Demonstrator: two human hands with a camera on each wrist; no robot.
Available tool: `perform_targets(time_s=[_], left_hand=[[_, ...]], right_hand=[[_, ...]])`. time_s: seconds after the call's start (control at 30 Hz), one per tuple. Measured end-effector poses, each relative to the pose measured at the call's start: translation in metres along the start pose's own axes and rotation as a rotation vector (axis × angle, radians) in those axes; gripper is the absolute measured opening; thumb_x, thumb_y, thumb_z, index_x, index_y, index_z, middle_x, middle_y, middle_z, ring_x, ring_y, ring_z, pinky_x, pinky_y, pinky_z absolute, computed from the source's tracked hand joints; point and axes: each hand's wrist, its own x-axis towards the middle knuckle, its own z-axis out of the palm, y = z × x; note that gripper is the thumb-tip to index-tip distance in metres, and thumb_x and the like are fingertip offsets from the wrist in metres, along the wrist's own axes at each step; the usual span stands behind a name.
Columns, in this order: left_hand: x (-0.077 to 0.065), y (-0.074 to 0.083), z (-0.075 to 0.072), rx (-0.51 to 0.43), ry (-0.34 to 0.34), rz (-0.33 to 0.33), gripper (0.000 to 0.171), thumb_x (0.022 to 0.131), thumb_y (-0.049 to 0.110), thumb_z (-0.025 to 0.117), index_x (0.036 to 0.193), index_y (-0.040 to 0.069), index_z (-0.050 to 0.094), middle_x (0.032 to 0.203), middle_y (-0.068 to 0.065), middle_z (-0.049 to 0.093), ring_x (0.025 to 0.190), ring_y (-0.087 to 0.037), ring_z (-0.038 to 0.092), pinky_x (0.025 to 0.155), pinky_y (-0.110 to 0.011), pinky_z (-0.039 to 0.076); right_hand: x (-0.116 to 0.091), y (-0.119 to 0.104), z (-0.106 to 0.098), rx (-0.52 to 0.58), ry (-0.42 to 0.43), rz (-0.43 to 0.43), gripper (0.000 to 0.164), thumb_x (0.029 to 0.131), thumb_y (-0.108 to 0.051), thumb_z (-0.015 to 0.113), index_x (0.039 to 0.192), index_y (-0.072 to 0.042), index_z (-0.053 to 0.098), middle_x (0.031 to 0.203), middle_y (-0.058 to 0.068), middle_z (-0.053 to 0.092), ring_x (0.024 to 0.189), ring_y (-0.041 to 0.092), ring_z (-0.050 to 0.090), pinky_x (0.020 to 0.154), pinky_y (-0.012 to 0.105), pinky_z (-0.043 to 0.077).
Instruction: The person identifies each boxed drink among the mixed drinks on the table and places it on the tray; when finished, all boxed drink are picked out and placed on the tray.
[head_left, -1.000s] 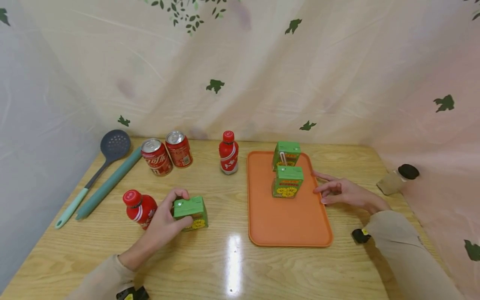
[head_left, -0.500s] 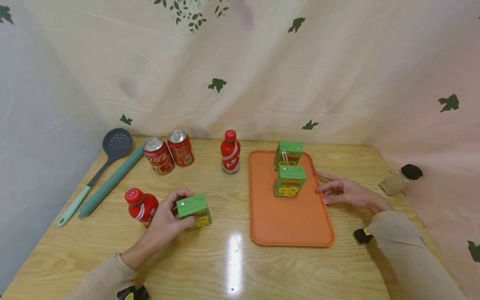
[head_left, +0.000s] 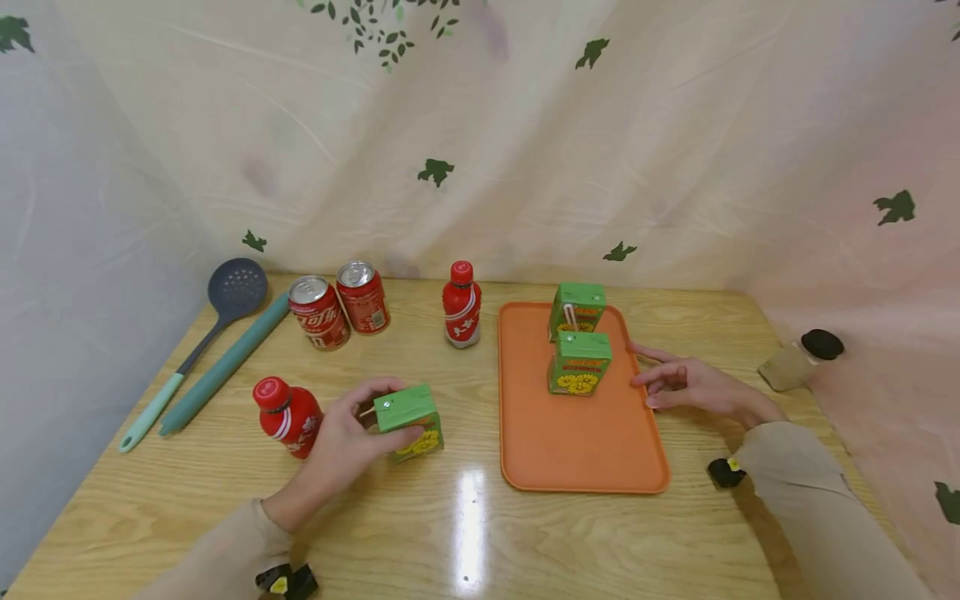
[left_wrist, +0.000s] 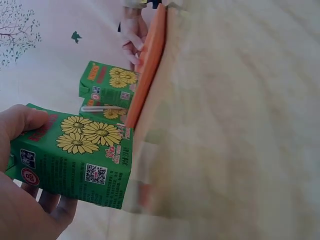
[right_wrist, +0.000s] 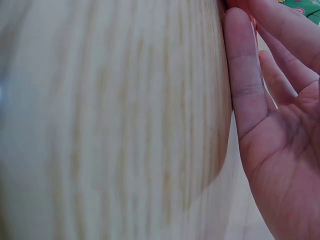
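Observation:
My left hand (head_left: 347, 440) grips a green drink carton (head_left: 408, 421) with yellow flowers on it, thumb on the near face. In the left wrist view the carton (left_wrist: 82, 152) shows its flower print and a square code; whether its base touches the table is hard to tell. Two matching cartons stand one behind the other on an orange tray (head_left: 577, 446): the front carton (head_left: 579, 364) and the rear carton (head_left: 577, 304), with a straw on its side. At the tray's right rim rests my right hand (head_left: 693, 387), fingers loosely extended. The right wrist view shows its fingers (right_wrist: 245, 75) low against the table.
A red-capped bottle (head_left: 290, 417) stands just left of my left hand, another bottle (head_left: 461, 307) behind. Two red cans (head_left: 321, 315) are at the back left, beside a green rod (head_left: 225, 367) and a slotted skimmer (head_left: 237, 287). A black-lidded jar (head_left: 793, 362) lies far right.
My left hand has carried the drink carton a little to the right, away from the red bottle and towards the tray. The right hand has stayed at the tray rim.

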Motion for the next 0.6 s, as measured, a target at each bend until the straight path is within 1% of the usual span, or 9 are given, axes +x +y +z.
perform_targets(time_s=[0.13,0.3,0.47,0.6], left_hand=[[0.008,0.011,0.006,0.005,-0.007,0.02,0.052,0.077,0.01,0.09,0.123,0.012,0.065,0.118,-0.007,0.066,0.105,-0.026,0.065,0.09,-0.038,0.056],[0.021,0.025,0.017,-0.043,-0.021,0.074,0.049,0.076,0.005,0.089,0.12,0.007,0.068,0.113,-0.009,0.069,0.099,-0.027,0.068,0.085,-0.035,0.058],[0.031,0.032,0.031,-0.104,-0.036,0.104,0.049,0.074,0.001,0.089,0.118,0.006,0.069,0.11,-0.01,0.07,0.096,-0.027,0.068,0.081,-0.035,0.059],[0.039,0.035,0.041,-0.152,-0.058,0.132,0.048,0.075,-0.001,0.087,0.118,0.005,0.068,0.111,-0.01,0.07,0.096,-0.03,0.068,0.08,-0.036,0.059]], right_hand=[[0.0,0.001,-0.001,0.0,-0.006,0.001,0.035,0.094,-0.003,0.071,0.128,0.006,0.066,0.166,0.023,0.005,0.103,0.016,0.066,0.087,0.024,0.054],[0.0,0.005,0.0,0.009,-0.003,-0.01,0.035,0.093,-0.002,0.071,0.128,0.006,0.065,0.167,0.02,0.007,0.102,0.016,0.066,0.087,0.024,0.054],[0.0,0.005,-0.001,0.016,-0.007,0.007,0.036,0.093,-0.002,0.071,0.128,0.005,0.066,0.167,0.021,0.006,0.102,0.016,0.066,0.088,0.024,0.054],[0.002,0.003,-0.002,0.005,-0.02,-0.008,0.037,0.094,-0.002,0.071,0.129,0.006,0.065,0.166,0.024,0.005,0.103,0.015,0.066,0.087,0.024,0.054]])
